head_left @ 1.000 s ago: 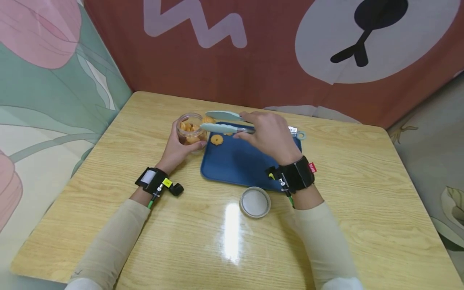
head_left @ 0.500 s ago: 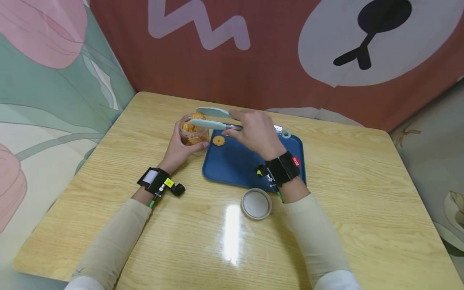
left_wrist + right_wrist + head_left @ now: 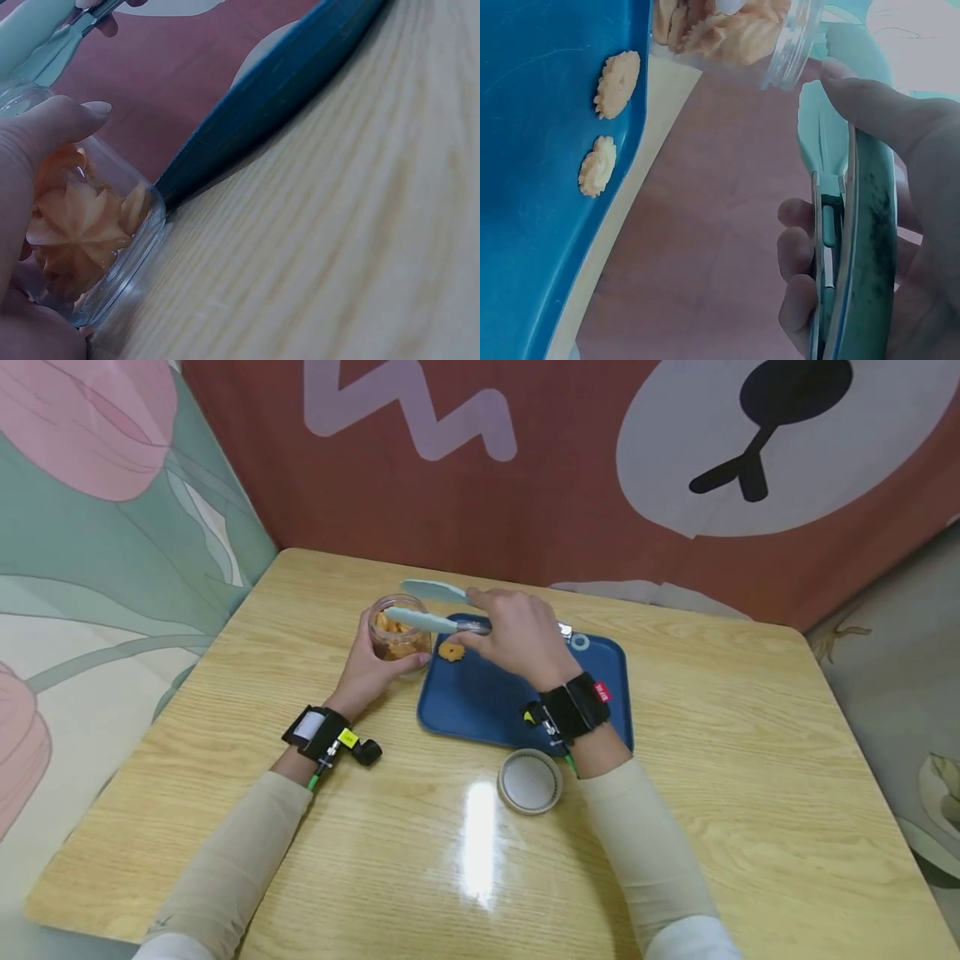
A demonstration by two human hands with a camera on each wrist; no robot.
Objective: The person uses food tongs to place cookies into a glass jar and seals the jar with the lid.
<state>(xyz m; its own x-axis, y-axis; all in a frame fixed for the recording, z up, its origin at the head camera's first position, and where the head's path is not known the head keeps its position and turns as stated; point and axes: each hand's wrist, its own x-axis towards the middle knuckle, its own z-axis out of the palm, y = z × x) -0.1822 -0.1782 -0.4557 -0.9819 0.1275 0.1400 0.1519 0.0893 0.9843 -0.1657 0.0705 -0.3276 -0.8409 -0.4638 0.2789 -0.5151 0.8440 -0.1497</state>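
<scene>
Where curtains hang, glossy wooden table point(image 3: 750, 760)

Blue tray point(image 3: 525, 702), orange cookies point(image 3: 451, 651), pale mint tongs point(image 3: 420, 620), light wood-grain table point(image 3: 750, 760).

- Right hand point(image 3: 517, 635) covers the tongs' point(image 3: 431, 610) handle.
- Jar point(image 3: 90, 240) base is hidden by the left hand point(image 3: 30, 187).
- Second cookie point(image 3: 598, 166) is hidden in head view.

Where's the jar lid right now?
In the head view the lid lies on the table, just in front of the blue tray, beside the right wrist.
</scene>
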